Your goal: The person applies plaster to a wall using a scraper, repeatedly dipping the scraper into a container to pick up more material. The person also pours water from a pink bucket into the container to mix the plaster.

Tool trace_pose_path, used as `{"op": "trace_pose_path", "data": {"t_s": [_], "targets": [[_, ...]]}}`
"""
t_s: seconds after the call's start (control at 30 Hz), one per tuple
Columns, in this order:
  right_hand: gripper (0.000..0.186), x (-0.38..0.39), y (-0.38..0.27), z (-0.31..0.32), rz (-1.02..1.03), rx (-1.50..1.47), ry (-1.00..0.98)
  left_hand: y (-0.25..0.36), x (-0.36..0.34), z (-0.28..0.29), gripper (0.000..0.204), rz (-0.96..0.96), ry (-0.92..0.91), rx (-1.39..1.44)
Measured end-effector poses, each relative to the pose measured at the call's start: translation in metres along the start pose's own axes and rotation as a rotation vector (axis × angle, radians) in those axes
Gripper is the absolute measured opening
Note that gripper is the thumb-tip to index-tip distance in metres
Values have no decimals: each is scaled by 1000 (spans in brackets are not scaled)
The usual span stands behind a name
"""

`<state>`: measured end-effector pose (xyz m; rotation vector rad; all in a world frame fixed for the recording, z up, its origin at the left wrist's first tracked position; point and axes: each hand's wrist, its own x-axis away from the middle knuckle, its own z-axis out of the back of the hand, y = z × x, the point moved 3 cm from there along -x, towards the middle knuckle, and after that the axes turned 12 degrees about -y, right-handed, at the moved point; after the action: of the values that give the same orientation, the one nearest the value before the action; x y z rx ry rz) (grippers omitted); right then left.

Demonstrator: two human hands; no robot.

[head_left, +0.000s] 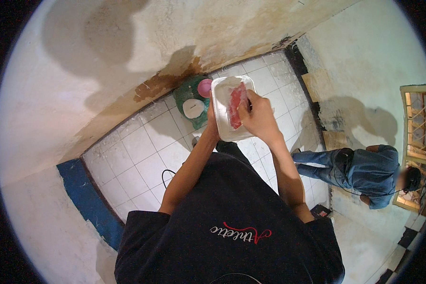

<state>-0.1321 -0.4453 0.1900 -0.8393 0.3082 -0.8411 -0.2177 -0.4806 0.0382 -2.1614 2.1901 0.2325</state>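
My left hand (212, 119) grips a white rectangular tub (221, 128) by its left side, holding it up in front of me. Its fingers are mostly hidden behind the wall of the tub. In my right hand (261, 117) is a red putty spreader (235, 111), flat and smeared with white paste. The spreader lies tilted within the tub's opening, and my right fingers close round its right edge. White paste (224, 94) coats the inside of the tub.
Beyond the tub, a green sack (188, 91) sits on the tiled floor by the wall, with a pink bowl (205, 88) and a white round lid (193, 109) on it. Another person (364, 170) stands at the right near a window (415, 128). A dark box (321, 211) lies near the right wall.
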Motion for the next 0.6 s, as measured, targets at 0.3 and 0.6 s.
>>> {"op": "trace_pose_path", "data": {"t_s": [0.3,0.6], "targets": [[13,0,6,-9,61,1,-79,1,3,19,79,14,60,-105],[13,2,4,-4,59,-32,-69,-2,3,12,75,9,-18,-73]]}}
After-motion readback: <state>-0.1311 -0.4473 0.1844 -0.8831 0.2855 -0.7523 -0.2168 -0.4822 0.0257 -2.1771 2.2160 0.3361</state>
